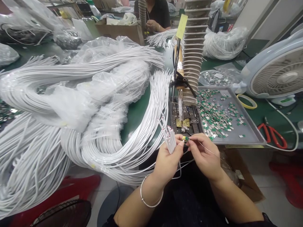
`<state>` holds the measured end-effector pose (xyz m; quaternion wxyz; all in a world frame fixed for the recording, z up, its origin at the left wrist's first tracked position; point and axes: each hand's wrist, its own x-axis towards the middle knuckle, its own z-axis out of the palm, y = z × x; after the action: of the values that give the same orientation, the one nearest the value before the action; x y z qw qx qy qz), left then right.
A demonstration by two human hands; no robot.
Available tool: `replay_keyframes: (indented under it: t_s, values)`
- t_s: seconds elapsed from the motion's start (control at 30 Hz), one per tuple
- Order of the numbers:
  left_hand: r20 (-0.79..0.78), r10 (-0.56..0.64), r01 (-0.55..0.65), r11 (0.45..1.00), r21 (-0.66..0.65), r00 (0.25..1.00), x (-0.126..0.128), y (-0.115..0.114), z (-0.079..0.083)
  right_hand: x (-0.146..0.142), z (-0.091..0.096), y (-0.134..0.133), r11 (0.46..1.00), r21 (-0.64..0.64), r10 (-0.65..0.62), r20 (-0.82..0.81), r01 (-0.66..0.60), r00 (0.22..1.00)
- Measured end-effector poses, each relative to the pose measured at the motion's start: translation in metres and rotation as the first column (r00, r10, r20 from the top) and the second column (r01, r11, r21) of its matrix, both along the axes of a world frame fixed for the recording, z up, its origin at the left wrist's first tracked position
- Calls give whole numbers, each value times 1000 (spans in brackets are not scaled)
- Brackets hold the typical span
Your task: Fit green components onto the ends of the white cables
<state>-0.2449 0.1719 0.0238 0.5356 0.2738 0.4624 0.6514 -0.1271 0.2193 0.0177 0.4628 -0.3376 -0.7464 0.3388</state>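
Observation:
My left hand (167,159) is closed around a small bunch of white cable ends (169,135) with stripped tips pointing up. My right hand (205,154) pinches a tiny green circuit chip (186,138) against the tip of one cable, just in front of the soldering stand. A thin solder wire (208,149) runs over my right hand. The soldering iron (180,94) hangs tip-down over its dark base plate (184,121) right behind my fingers. A silver bangle sits on my left wrist.
Big bundles of white cables (78,104), some in plastic bags, cover the green table at left. A grey tray (246,132) of several green chips lies at right, with red scissors (272,134), a tape roll (246,101) and a fan (279,75). Another person (153,15) works at the far side.

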Motion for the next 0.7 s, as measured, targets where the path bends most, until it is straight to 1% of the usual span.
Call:
replay_keyframes:
  t_s: [0.07,0.23,0.33,0.43,0.57,0.63,0.7]
  values:
    - [-2,1,-1,1000,2,1000,0,0,0,0,0,0,1000,-8,7,-8,-7,1000]
    - [52,-19,17,999,31,998,0,-1,0,-1,-2,-1,1000,-20,19,-16,-19,1000]
    - [45,-6,5,1000,28,999,0,-1,0,-2,-1,-1,1000,5,16,-6,-16,1000]
    - [24,20,-20,1000,6,1000,0,-2,-1,-2,2,0,996,94,-13,27,11,1000]
    - [50,45,-43,998,-39,998,1,-1,-3,0,-1,0,961,272,-65,63,45,996]
    - [77,56,-51,997,-64,995,1,0,-3,2,-5,-2,949,312,-69,47,51,996]
    - [89,63,-56,995,-86,994,1,2,0,2,-11,-4,950,306,-64,-2,62,998]
